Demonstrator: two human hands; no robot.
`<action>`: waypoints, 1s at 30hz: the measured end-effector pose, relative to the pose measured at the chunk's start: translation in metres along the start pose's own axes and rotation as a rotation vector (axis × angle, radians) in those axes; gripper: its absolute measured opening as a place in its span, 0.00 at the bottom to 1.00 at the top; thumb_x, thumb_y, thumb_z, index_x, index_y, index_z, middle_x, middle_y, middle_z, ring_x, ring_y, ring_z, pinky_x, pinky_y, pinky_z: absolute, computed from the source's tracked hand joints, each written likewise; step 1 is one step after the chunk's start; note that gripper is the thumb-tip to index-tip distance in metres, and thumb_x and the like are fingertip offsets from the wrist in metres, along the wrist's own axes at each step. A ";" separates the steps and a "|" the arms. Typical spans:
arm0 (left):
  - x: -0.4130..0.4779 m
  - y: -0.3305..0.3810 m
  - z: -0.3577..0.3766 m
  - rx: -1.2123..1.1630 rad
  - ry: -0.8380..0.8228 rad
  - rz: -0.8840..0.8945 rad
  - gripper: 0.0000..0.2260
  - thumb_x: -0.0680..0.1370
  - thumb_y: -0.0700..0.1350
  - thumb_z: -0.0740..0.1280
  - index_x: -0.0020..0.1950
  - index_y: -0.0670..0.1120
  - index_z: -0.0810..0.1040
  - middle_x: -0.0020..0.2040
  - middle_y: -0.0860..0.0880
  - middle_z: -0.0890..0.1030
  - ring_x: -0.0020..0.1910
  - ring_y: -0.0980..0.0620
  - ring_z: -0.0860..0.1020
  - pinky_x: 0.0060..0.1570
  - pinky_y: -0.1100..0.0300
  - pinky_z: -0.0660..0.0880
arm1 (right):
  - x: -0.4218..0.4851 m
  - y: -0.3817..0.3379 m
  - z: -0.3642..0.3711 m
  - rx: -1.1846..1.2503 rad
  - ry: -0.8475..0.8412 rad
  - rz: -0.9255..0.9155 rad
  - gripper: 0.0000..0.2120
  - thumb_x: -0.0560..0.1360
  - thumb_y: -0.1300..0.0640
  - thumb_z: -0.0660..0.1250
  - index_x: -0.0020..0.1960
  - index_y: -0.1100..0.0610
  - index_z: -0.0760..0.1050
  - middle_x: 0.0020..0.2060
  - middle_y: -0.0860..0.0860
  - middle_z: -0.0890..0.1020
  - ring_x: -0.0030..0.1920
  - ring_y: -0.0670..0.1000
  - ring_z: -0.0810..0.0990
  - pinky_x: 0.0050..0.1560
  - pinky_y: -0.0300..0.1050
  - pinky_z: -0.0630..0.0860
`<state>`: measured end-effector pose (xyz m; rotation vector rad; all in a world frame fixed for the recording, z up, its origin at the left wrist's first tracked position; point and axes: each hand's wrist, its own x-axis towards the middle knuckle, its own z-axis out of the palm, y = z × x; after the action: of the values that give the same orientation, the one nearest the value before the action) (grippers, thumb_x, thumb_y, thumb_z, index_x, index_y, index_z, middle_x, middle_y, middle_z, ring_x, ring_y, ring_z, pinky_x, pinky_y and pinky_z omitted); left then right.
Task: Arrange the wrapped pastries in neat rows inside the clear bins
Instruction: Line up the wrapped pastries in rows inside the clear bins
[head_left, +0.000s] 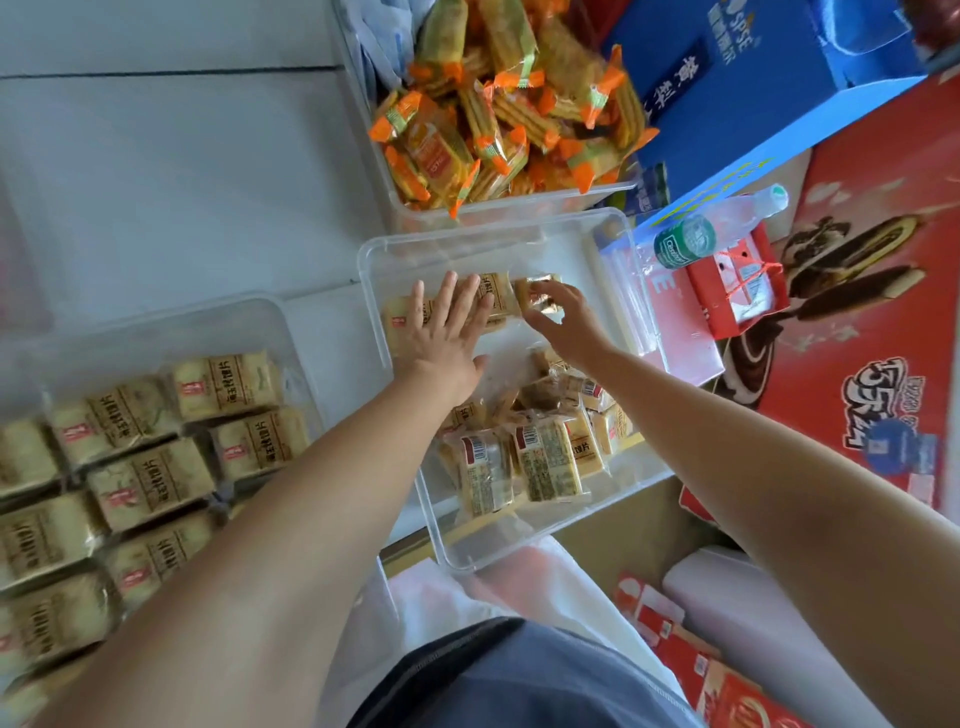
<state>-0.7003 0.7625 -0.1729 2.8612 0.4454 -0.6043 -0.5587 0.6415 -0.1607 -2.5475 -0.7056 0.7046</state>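
A clear bin (374, 260) stands in the middle of the head view. Beige wrapped pastries lie flat in a row along its far side. My left hand (441, 332) presses on that row with straight, spread fingers. My right hand (566, 322) pinches one wrapped pastry (537, 296) at the right end of the row. A loose pile of pastries (524, 452) lies at the bin's near end, some standing on edge. To the left, another clear bin (156, 322) holds pastries set in neat rows (150, 457).
A third clear bin (379, 171) behind is heaped with orange-wrapped biscuits (498, 114). To the right are a blue carton (753, 98), a water bottle (711, 228), a small red gift box (737, 291) and a large red carton (872, 364). More red boxes (691, 654) lie near right.
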 end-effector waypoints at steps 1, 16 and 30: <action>0.000 0.000 0.001 0.001 0.003 0.001 0.31 0.83 0.59 0.43 0.76 0.49 0.28 0.75 0.46 0.27 0.74 0.43 0.29 0.71 0.39 0.31 | 0.002 0.002 0.001 0.012 0.021 -0.004 0.19 0.74 0.56 0.69 0.65 0.56 0.74 0.65 0.56 0.72 0.64 0.54 0.71 0.66 0.51 0.67; 0.003 -0.001 0.006 -0.026 -0.012 -0.011 0.31 0.83 0.59 0.44 0.74 0.51 0.26 0.74 0.47 0.24 0.73 0.44 0.27 0.67 0.36 0.29 | 0.019 0.010 -0.008 0.069 -0.060 0.049 0.22 0.73 0.64 0.68 0.66 0.55 0.73 0.64 0.57 0.68 0.63 0.56 0.69 0.68 0.48 0.65; -0.007 -0.001 -0.009 -0.069 0.057 0.011 0.28 0.84 0.54 0.49 0.79 0.50 0.40 0.79 0.46 0.35 0.78 0.44 0.36 0.75 0.42 0.39 | 0.013 0.005 -0.012 -0.121 -0.217 0.033 0.21 0.77 0.59 0.63 0.70 0.53 0.69 0.68 0.54 0.64 0.65 0.54 0.69 0.65 0.46 0.66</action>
<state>-0.7035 0.7636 -0.1623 2.8194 0.4502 -0.4968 -0.5405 0.6416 -0.1586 -2.6222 -0.7991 0.9886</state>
